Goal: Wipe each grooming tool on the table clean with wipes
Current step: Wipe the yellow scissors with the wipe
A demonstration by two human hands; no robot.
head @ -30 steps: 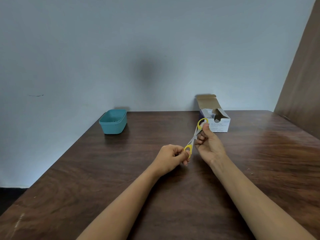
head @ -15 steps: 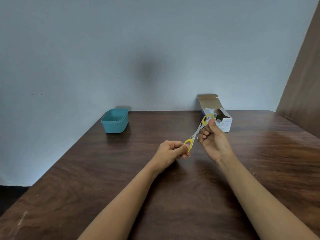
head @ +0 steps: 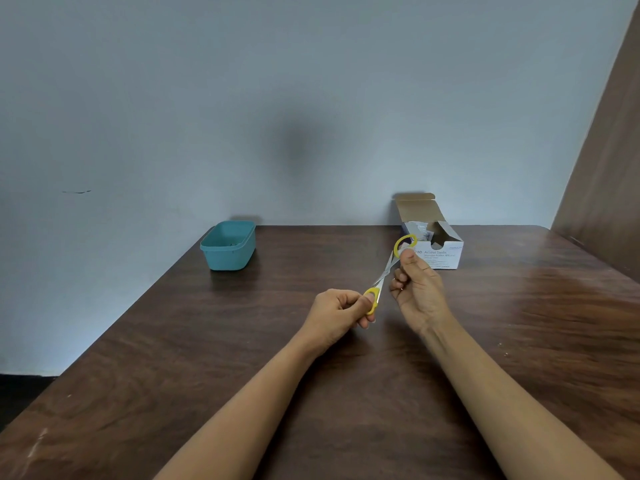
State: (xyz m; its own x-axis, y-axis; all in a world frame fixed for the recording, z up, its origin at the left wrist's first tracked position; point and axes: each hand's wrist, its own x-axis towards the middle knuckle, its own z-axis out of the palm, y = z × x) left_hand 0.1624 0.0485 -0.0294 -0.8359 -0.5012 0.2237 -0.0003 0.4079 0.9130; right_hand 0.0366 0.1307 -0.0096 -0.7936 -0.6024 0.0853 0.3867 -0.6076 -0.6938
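there, left hand and right hand pinch splayed scissors — over table, clear of edges.

The white front panel of the open cardboard box carries the printed marking "BD Alcohol Swabs". The smaller lines printed beneath it are too fine to read.

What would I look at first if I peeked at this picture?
The yellow-handled scissors, held up over the middle of the brown table: the left hand grips one loop, the right hand pinches near the other. Behind sit a teal tub at the far left and an open swab box at the far right.
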